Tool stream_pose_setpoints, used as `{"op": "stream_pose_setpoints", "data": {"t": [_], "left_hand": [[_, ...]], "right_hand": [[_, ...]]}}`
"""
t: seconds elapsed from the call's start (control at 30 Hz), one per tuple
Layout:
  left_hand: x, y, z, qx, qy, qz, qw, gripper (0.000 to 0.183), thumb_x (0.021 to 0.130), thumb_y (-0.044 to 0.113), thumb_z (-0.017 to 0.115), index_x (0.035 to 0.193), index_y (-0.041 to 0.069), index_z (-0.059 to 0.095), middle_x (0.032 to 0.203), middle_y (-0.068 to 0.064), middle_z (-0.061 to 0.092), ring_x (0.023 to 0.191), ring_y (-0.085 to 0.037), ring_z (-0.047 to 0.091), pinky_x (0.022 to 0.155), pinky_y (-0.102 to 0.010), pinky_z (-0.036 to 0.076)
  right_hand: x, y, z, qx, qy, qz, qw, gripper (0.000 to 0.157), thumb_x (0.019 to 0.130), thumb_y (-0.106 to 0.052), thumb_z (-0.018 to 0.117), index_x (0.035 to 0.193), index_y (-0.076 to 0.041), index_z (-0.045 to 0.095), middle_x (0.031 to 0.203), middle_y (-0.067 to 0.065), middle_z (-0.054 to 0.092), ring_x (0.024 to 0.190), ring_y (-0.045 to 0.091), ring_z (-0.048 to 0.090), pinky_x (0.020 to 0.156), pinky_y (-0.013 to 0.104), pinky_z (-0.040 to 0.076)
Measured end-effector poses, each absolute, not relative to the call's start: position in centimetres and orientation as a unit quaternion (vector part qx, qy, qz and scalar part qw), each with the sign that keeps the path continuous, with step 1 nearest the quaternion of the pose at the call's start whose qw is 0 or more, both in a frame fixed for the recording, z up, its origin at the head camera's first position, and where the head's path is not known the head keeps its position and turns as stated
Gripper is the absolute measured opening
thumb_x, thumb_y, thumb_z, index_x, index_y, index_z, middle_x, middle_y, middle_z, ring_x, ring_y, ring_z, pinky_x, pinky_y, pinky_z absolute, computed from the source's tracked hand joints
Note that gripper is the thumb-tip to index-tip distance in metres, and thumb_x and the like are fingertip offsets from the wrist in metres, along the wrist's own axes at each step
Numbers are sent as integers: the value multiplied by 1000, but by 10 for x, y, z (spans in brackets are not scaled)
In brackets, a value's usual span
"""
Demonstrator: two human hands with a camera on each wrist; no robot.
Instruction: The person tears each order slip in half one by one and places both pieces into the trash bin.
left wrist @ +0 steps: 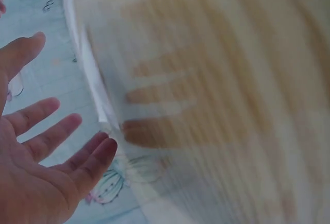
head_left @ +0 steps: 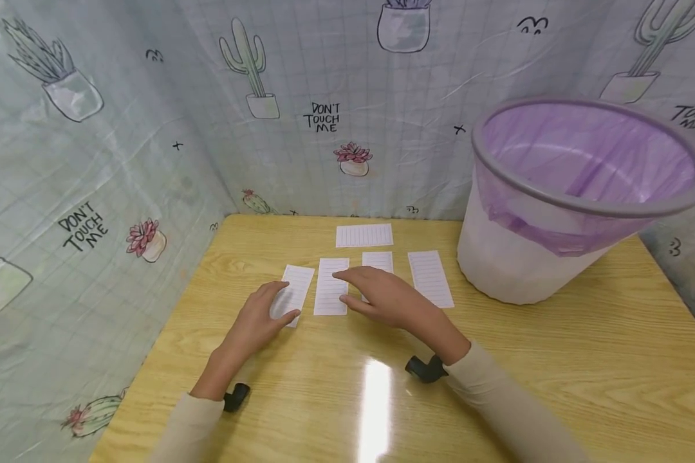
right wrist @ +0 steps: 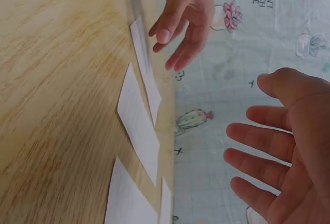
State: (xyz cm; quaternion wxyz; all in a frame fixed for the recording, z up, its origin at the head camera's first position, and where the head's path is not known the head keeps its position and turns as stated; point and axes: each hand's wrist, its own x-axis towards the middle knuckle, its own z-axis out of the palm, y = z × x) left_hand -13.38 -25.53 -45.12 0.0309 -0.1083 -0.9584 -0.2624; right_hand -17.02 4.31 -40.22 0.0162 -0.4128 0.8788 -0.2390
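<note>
Several lined white paper slips lie on the wooden table. In the head view my left hand (head_left: 262,315) hovers over the leftmost slip (head_left: 297,283), fingers spread and loosely bent, nothing in its grasp. My right hand (head_left: 385,292) is held above the middle slips, partly covering one slip (head_left: 378,258); next to it lies another slip (head_left: 327,302). A tilted slip (head_left: 430,278) is to the right, and a sideways one (head_left: 363,235) lies at the back. In the right wrist view the right hand (right wrist: 278,157) has relaxed, parted fingers, above the table and apart from the slips.
A large white bin (head_left: 498,257) with a purple liner (head_left: 591,148) stands on the table at the right. A cactus-printed curtain (head_left: 301,161) borders the table's back and left side. Glare (head_left: 375,405) shines off the front tabletop (head_left: 301,399).
</note>
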Motion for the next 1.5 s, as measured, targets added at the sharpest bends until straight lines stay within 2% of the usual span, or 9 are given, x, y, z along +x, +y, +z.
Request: {"op": "stream_pose_setpoints", "data": {"t": [0.17,0.5,0.9,1.27,1.5], "left_hand": [[-138,-257,-453,-112,-964,-240,29,66,89,34,80,139,-1,56,140,-22,56,128,-46,51,106,-60,41],[-147,-253,-452,-99,-973,-207,-13,70,82,42,85,132,0,61,131,-21,58,118,-45,50,100,-56,43],[-149,-255,-451,-102,-973,-206,-22,42,86,26,85,116,0,69,126,-21,59,112,-43,51,95,-55,44],[-150,-257,-451,-123,-968,-220,-8,33,84,14,85,110,0,72,124,-23,61,115,-43,55,98,-56,42],[-147,-257,-447,-117,-959,-260,2,24,90,7,77,112,-1,72,123,-23,64,117,-42,58,100,-57,45]], "right_hand": [[-182,31,-404,-430,872,-231,35,46,107,-36,53,148,-15,53,146,5,58,135,24,53,111,43,43],[-211,2,-412,-473,849,-218,86,41,105,-28,60,142,-10,59,142,7,61,133,24,55,111,41,44],[-239,-22,-426,-490,842,-187,124,35,103,-22,64,136,-11,64,137,3,64,128,20,59,106,36,47],[-243,-44,-427,-506,832,-189,123,34,99,-15,69,132,-10,67,133,4,67,125,20,60,105,34,48],[-249,-52,-432,-529,824,-165,120,31,96,-15,73,127,-13,71,128,-1,70,123,16,62,103,31,48]]}}
